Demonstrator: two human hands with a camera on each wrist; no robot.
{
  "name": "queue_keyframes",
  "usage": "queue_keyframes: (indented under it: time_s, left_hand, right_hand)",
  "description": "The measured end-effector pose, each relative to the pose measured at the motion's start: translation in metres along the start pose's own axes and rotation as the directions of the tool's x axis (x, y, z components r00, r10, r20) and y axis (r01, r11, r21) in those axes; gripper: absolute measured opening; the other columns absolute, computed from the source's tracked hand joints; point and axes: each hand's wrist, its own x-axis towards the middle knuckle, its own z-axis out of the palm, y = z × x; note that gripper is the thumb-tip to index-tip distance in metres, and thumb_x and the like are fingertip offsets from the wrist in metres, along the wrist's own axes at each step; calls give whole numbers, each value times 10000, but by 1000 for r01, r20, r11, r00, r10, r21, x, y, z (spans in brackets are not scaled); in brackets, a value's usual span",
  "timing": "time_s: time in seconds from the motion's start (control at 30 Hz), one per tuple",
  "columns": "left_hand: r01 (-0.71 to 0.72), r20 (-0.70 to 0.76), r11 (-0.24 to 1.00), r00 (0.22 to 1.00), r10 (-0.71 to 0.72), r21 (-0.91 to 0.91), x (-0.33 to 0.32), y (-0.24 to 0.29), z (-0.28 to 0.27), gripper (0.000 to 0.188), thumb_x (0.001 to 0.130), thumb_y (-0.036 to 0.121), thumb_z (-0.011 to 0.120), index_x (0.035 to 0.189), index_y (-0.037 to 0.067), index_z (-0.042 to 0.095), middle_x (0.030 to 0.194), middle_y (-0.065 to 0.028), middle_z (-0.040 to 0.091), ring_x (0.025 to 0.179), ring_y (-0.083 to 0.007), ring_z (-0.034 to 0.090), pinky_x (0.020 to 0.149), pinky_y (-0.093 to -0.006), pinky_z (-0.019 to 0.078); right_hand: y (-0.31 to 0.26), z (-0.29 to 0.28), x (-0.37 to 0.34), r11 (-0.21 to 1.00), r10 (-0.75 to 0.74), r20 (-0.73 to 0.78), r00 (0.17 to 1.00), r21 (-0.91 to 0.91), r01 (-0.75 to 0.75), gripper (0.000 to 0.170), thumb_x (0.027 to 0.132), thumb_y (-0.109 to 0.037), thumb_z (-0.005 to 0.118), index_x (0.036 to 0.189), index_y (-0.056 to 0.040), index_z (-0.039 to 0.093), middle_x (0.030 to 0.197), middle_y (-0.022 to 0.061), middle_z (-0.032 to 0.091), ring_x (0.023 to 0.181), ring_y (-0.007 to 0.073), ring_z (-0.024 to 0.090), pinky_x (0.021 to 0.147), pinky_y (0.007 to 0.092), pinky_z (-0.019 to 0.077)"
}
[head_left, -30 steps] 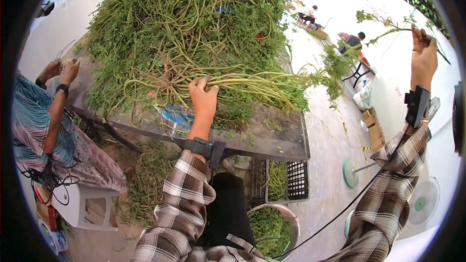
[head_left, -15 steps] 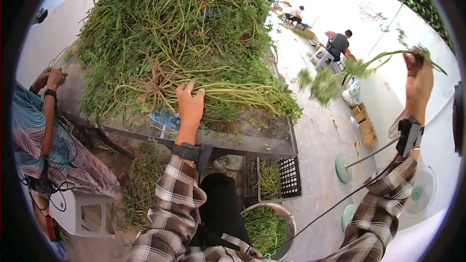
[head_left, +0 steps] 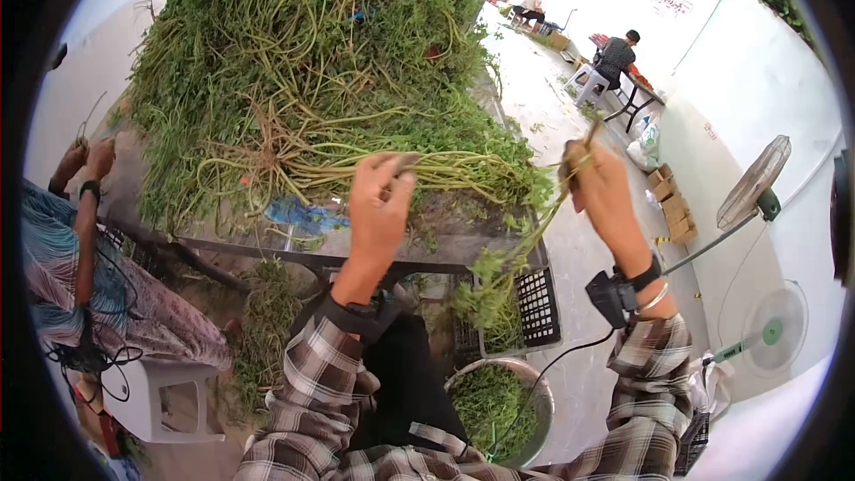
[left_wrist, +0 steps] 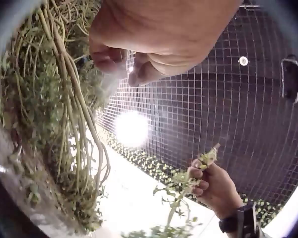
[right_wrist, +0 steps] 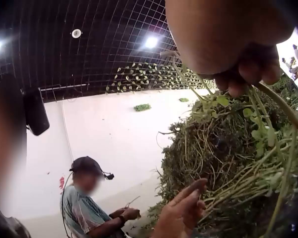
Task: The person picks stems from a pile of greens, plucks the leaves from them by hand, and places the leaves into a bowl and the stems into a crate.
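My right hand point(head_left: 606, 191) grips a leafy green stem point(head_left: 488, 281) near its thick end. The stem's leafy tip hangs down to the left, in front of the table edge. In the left wrist view the same hand point(left_wrist: 216, 188) holds the stem upright, its fingers curled round it. My left hand point(head_left: 378, 205) hovers at the near side of a bundle of long stems point(head_left: 454, 169), thumb and forefinger apart with nothing seen between them. That bundle lies across the front of a big heap of leafy stems point(head_left: 303, 44), with brown roots point(head_left: 267, 151) at its left end.
The dark table point(head_left: 419, 254) has a blue plastic piece point(head_left: 307, 216) near its edge. Below stand a black crate point(head_left: 539, 307) and a tub of greens point(head_left: 490, 414). Another person point(head_left: 80, 249) works at left beside a white stool point(head_left: 169, 396). Fans point(head_left: 753, 183) stand at right.
My right hand has come down and inward from the far right, bringing the stem along, its leafy end now hanging low. My left hand has lifted off the bundle and drawn slightly toward me.
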Motion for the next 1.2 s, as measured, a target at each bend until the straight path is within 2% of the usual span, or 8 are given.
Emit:
queue_keyframes:
  time_s: [0.07, 0.13, 0.23, 0.33, 0.67, 0.87, 0.93, 1.2]
  left_hand:
    - [-30, 65, 998, 997, 34, -59, -10, 1, 8, 239, 855, 75, 552, 1083, 64, 623, 979, -25, 498, 718, -85, 451, 624, -220, 397]
    - [179, 246, 973, 959, -140, -143, -18, 12, 13, 249, 884, 99, 541, 1120, 53, 605, 988, -9, 551, 774, -67, 487, 661, -231, 412]
    - [253, 338, 948, 924, -178, -194, -26, 20, 21, 242, 885, 84, 541, 1115, 44, 606, 961, 10, 560, 757, -52, 483, 661, -213, 407]
    - [261, 352, 945, 918, -181, -196, -30, 20, 27, 247, 872, 70, 545, 1109, 28, 601, 913, -5, 568, 725, -63, 490, 630, -213, 408]
    - [285, 425, 953, 878, -219, -97, -36, 38, 26, 357, 864, 135, 587, 1207, 47, 539, 890, -22, 591, 776, -82, 525, 692, -242, 444]
    - [237, 382, 971, 899, -213, -16, -34, 32, 27, 296, 861, 217, 609, 1078, 16, 582, 810, -33, 580, 686, -90, 479, 606, -254, 407]
    - [104, 388, 990, 912, -134, 98, -35, 30, 24, 252, 869, 228, 598, 983, 4, 599, 748, -38, 558, 650, -94, 468, 580, -257, 394]
    - [191, 477, 979, 856, -200, 67, -16, 34, 21, 255, 929, 222, 493, 948, -4, 610, 689, -2, 515, 620, -71, 453, 565, -247, 396]
  right_hand:
    - [9, 19, -4, 991, -67, 40, 997, -110, 71, 354, 919, -286, 487, 708, -9, 554, 555, 43, 534, 479, 96, 472, 459, 268, 373]
    - [19, 33, -8, 994, -65, 81, 995, -83, 72, 343, 906, -269, 504, 699, -2, 567, 554, 46, 536, 487, 102, 470, 471, 277, 374]
    - [19, 42, -13, 995, -21, 148, 989, -97, 35, 282, 869, -218, 546, 720, 15, 601, 560, 75, 528, 514, 131, 477, 498, 295, 375]
    - [25, 51, -14, 964, -216, 154, 964, -123, 236, 233, 838, -173, 573, 760, 47, 579, 593, 141, 492, 538, 221, 466, 523, 334, 373]
    - [22, 64, -19, 982, -69, 143, 987, -166, 92, 241, 802, -209, 600, 738, 18, 549, 571, 168, 525, 495, 294, 516, 491, 367, 397]
    - [29, 94, -51, 794, -249, 283, 926, -488, 363, 147, 811, -169, 575, 812, -35, 516, 631, 175, 572, 596, 343, 587, 517, 422, 464]
    - [28, 99, -59, 797, -245, 294, 924, -482, 365, 153, 805, -166, 581, 807, -30, 510, 665, 172, 579, 616, 342, 589, 525, 420, 464]
    - [25, 61, -71, 915, -342, 230, 911, -141, 379, 166, 778, -149, 623, 850, -12, 563, 715, 124, 552, 659, 271, 575, 567, 362, 442]
